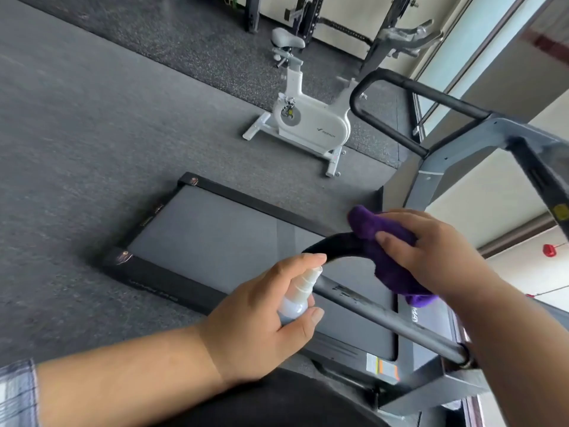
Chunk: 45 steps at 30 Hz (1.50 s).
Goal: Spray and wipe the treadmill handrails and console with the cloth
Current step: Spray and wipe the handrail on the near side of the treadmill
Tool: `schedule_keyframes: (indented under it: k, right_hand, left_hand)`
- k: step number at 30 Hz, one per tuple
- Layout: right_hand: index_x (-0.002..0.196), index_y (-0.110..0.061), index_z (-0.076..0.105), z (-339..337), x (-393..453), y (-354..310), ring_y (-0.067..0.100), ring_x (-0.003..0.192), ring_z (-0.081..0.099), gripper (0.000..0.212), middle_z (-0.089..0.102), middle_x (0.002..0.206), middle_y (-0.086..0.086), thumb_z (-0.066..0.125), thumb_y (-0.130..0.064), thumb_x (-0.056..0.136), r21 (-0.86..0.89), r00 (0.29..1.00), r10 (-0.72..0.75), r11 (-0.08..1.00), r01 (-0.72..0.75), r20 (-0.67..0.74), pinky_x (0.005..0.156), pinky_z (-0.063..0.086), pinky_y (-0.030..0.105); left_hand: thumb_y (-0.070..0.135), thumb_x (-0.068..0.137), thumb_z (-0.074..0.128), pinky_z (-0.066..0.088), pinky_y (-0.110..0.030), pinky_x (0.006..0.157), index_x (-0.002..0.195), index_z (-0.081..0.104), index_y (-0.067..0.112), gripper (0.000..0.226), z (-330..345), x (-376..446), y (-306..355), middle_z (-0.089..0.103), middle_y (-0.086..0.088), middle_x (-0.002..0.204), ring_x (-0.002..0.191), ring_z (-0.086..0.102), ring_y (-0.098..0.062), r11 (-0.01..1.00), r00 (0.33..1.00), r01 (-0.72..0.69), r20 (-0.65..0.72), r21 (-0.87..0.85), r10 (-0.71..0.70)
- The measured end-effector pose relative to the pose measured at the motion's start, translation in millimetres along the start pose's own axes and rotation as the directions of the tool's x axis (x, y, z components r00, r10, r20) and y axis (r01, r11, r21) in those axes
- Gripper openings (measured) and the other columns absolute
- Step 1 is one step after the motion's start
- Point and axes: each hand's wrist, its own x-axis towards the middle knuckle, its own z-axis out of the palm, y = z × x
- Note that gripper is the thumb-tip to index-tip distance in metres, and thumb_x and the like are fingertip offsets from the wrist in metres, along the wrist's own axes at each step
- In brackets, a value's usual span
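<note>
Left hand (261, 315) grips a small spray bottle (300, 292) (index finger on top); right hand (431, 251) clutches a purple cloth (385, 251) wrapped over the treadmill's near handrail (369, 306).

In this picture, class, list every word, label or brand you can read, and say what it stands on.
"MA": white letters on the treadmill deck, cut off by the cloth.
Exercise bike logo: too blurred.
Rear deck frame lettering: too blurred.
Orange-and-white sticker: too small.
Yellow sticker: unreadable.
</note>
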Motion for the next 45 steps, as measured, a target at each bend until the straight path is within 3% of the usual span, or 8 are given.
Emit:
schedule_keyframes:
  k: [7,15,20,26,31,37,40,45]
  right_hand:
    - [0.116,-0.044,0.065,7,-15,-1,0.008,0.108,0.06,0.04,0.058,0.127,-0.023,0.045,-0.059,0.085,-0.075,0.993,0.039,0.996,-0.048,-0.108,0.091,0.046,0.028]
    - [0.12,-0.035,0.07,44,-5,-48,0.033,0.096,0.064,0.038,0.06,0.133,-0.001,0.058,-0.049,0.087,-0.447,0.963,-0.23,0.882,0.147,-0.138,0.078,0.053,0.04]
    - [0.105,-0.031,0.072,93,7,-77,0.035,0.095,0.058,0.031,0.06,0.122,0.001,0.073,-0.035,0.074,-0.723,0.951,-0.276,0.628,0.288,0.14,0.08,0.041,0.043]
    - [0.125,-0.019,0.055,151,15,-99,0.032,0.115,0.049,0.039,0.048,0.121,0.004,0.055,-0.037,0.091,-0.796,0.881,-0.09,0.394,0.459,0.464,0.092,0.034,0.047]
    - [0.124,-0.032,0.06,114,32,-102,0.027,0.109,0.055,0.034,0.052,0.121,0.0,0.057,-0.04,0.092,-0.732,0.873,-0.133,0.495,0.469,0.47,0.075,0.033,0.04]
    - [0.084,-0.033,0.059,26,35,-82,0.017,0.07,0.056,0.03,0.056,0.092,-0.004,0.041,-0.057,0.087,-0.433,0.97,0.183,0.896,-0.097,0.162,0.057,0.042,0.03]
    - [0.082,-0.032,0.059,53,27,-90,0.023,0.076,0.057,0.026,0.056,0.092,-0.004,0.045,-0.054,0.086,-0.611,0.998,0.063,0.79,-0.057,-0.011,0.06,0.036,0.032]
    - [0.105,-0.031,0.067,127,16,-101,0.027,0.1,0.051,0.024,0.054,0.106,-0.003,0.064,-0.035,0.081,-0.748,0.954,-0.135,0.595,0.293,0.267,0.079,0.029,0.043]
  left_hand:
    - [0.039,0.091,0.061,0.049,-0.018,0.081,0.14,0.031,0.057,0.06,-14,4,-21,0.064,0.015,0.095,0.085,0.066,-0.014,0.999,0.992,-0.006,-0.123,-0.052,0.0]
    - [0.034,0.092,0.06,0.047,-0.015,0.082,0.141,0.03,0.056,0.061,-7,2,-23,0.061,0.018,0.097,0.084,0.065,-0.011,0.995,0.997,-0.025,-0.076,-0.099,0.018]
    - [0.032,0.092,0.061,0.046,-0.014,0.082,0.139,0.034,0.05,0.057,-4,0,-16,0.06,0.019,0.097,0.082,0.064,-0.009,0.995,0.998,-0.032,-0.049,-0.096,0.027]
    - [0.031,0.092,0.062,0.044,-0.011,0.088,0.138,0.04,0.035,0.051,-9,-8,-9,0.06,0.02,0.099,0.09,0.064,-0.004,0.997,0.999,-0.031,-0.038,-0.069,0.028]
    - [0.037,0.092,0.061,0.045,-0.01,0.085,0.139,0.034,0.055,0.057,-19,-11,-3,0.061,0.02,0.098,0.086,0.065,-0.006,0.998,0.998,-0.05,-0.04,-0.029,0.049]
    - [0.037,0.092,0.061,0.045,-0.01,0.083,0.139,0.031,0.059,0.06,-28,-19,-14,0.062,0.017,0.095,0.084,0.065,-0.01,0.999,0.996,-0.021,-0.083,-0.039,0.018]
    - [0.039,0.092,0.06,0.046,-0.013,0.083,0.138,0.03,0.06,0.059,-28,-17,-13,0.062,0.017,0.096,0.086,0.065,-0.012,0.999,0.994,-0.003,-0.108,-0.046,-0.002]
    - [0.038,0.091,0.061,0.046,-0.013,0.084,0.139,0.032,0.058,0.059,-20,-13,-6,0.062,0.02,0.099,0.088,0.066,-0.009,0.999,0.993,-0.013,-0.115,-0.04,0.009]
